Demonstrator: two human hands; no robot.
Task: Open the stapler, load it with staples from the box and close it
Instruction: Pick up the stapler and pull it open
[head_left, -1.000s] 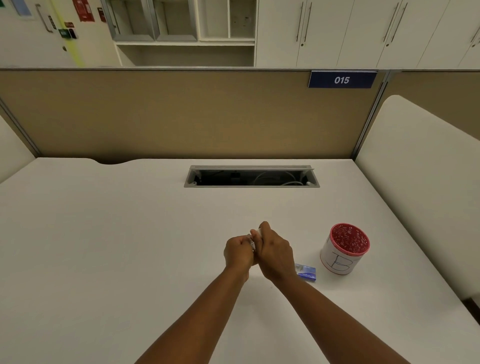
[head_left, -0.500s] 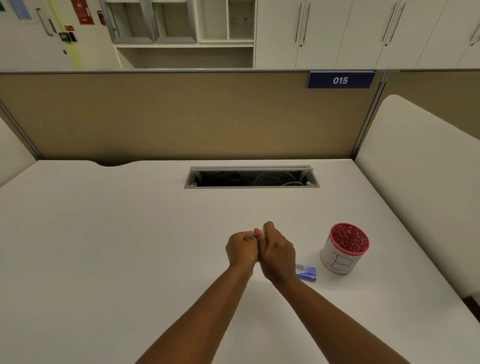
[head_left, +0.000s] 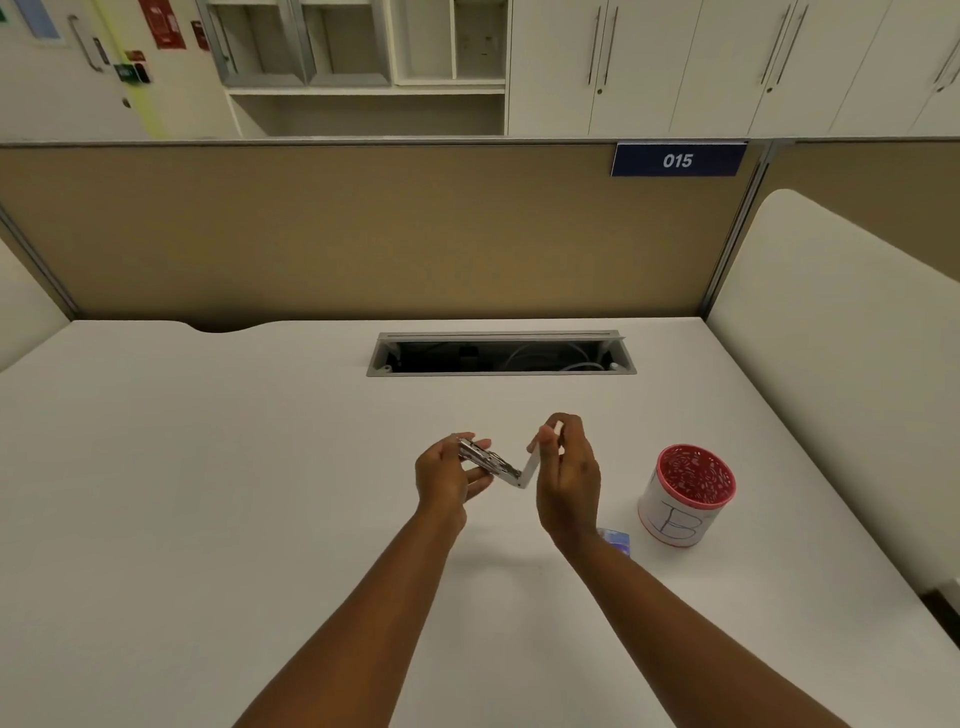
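A small white stapler (head_left: 511, 467) is held above the desk, hinged open into a V shape. My left hand (head_left: 448, 480) grips its metal base and staple channel, which slants up to the left. My right hand (head_left: 566, 473) pinches the white top cover, lifted up to the right. A small blue staple box (head_left: 615, 540) lies on the desk just right of my right wrist, partly hidden by it.
A white cup with a red rim (head_left: 685, 493) stands right of the staple box. An open cable slot (head_left: 501, 354) is cut into the white desk (head_left: 208, 493) farther back. A tan partition (head_left: 363, 234) closes the back, and a white panel (head_left: 841, 374) the right.
My hands were pressed together around the shut stapler. They have moved apart, and the stapler's top cover has swung up, so the metal channel is exposed.
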